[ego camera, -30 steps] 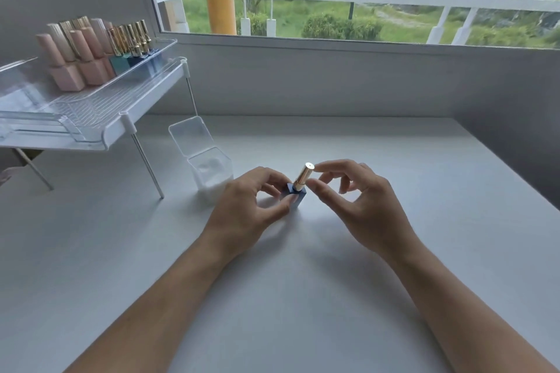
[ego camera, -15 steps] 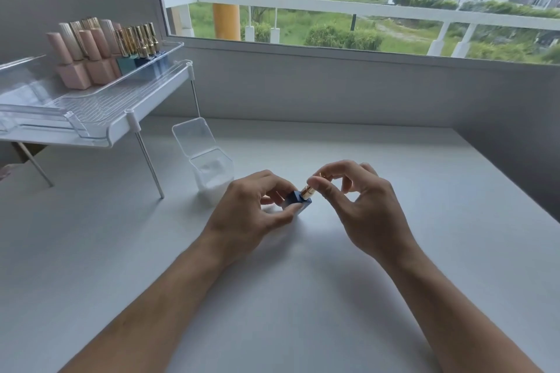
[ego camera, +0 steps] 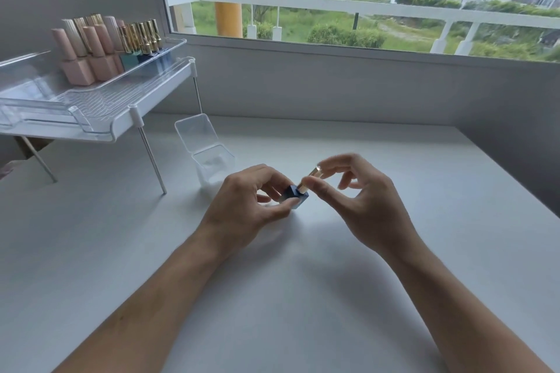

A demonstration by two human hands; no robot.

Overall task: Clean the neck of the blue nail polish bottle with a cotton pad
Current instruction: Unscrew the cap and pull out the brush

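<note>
The blue nail polish bottle (ego camera: 295, 194) is a small square dark-blue block with a gold cap (ego camera: 309, 180), tilted to the right just above the white table (ego camera: 272, 297). My left hand (ego camera: 245, 207) grips its blue body between thumb and fingers. My right hand (ego camera: 357, 200) pinches the gold cap with thumb and forefinger. The cap sits on the bottle, so the neck is hidden. A clear plastic box (ego camera: 212, 165) with its lid open holds white cotton pads just behind my left hand.
A clear raised shelf (ego camera: 91, 112) on thin metal legs stands at the left, carrying several pink, teal and blue polish bottles (ego camera: 100, 48) with gold or pink caps. A grey wall and a window ledge (ego camera: 333, 51) run along the back and right of the table.
The bottle has tipped further to the right and back up a little in my hands. My right fingers have shifted along the gold cap. The camera has tilted slightly.
</note>
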